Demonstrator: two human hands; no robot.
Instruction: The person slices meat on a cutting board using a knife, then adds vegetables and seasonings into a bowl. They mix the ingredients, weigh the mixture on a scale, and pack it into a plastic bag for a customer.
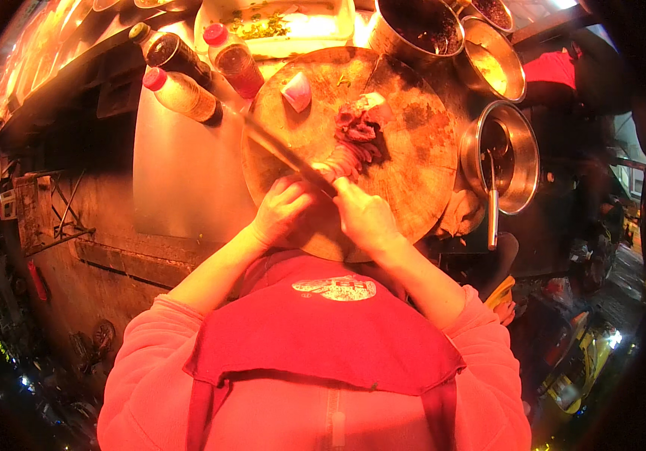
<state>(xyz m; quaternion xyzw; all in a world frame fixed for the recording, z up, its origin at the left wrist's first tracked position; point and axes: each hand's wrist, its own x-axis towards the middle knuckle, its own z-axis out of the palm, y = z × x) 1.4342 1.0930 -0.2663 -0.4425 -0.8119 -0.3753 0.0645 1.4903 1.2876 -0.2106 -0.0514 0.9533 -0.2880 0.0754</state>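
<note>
My right hand (367, 217) grips a knife at its near end. The long, slightly blurred blade (286, 152) points up and left across a round wooden chopping board (413, 169). My left hand (282, 208) is at the board's near left edge, just below the blade. Its fingers are curled, and whether they hold something is hidden. Past the knife, fanned slices of reddish meat (351, 158) lie mid-board, with a darker chunk of meat (357, 124) behind them. A pale pinkish wedge, perhaps onion (297, 92), sits near the board's far left.
Several plastic bottles (185, 96) stand at the far left on a metal counter (170, 175). Behind the board is a white tray (278, 48) with chopped greens. Metal pots (416, 48) line the right, one pot (526, 186) with a ladle (493, 214). A crumpled cloth (464, 211) lies beside the board.
</note>
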